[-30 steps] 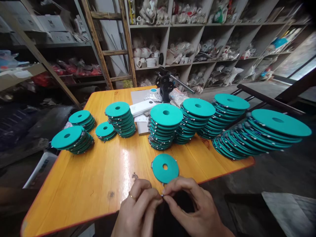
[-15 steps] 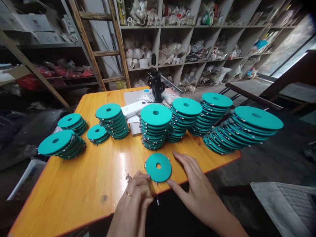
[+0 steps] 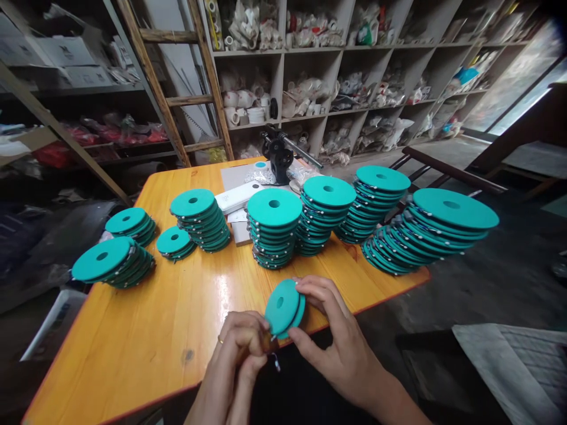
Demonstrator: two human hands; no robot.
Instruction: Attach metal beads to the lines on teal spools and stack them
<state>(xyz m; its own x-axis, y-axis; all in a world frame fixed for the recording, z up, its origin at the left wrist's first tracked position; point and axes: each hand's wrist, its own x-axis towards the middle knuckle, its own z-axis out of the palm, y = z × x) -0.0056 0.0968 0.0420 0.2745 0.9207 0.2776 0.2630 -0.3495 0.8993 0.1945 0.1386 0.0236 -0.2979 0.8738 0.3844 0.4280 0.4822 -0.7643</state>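
Observation:
A teal foam line spool (image 3: 282,308) is tilted up near the table's front edge, a second round layer showing behind its face. Around its right rim curve the fingers of my right hand (image 3: 339,336), with the thumb low at its edge. My left hand (image 3: 241,348) is closed in a pinch at the spool's lower left. Below those fingers dangles a thin line with a small shiny end piece (image 3: 277,363). What else the left fingers cover is hidden.
Stacks of similar spools stand behind my hands, among them a tall middle stack (image 3: 274,212), a leaning right stack (image 3: 447,212) and a left stack (image 3: 104,260). A black clamp-like device (image 3: 279,156) and a white box (image 3: 239,198) sit at the back of the wooden table (image 3: 177,319).
The spool, flat on the table before, is now tilted up on its edge. My right hand has moved left onto its rim. My left hand stays closed at its lower left.

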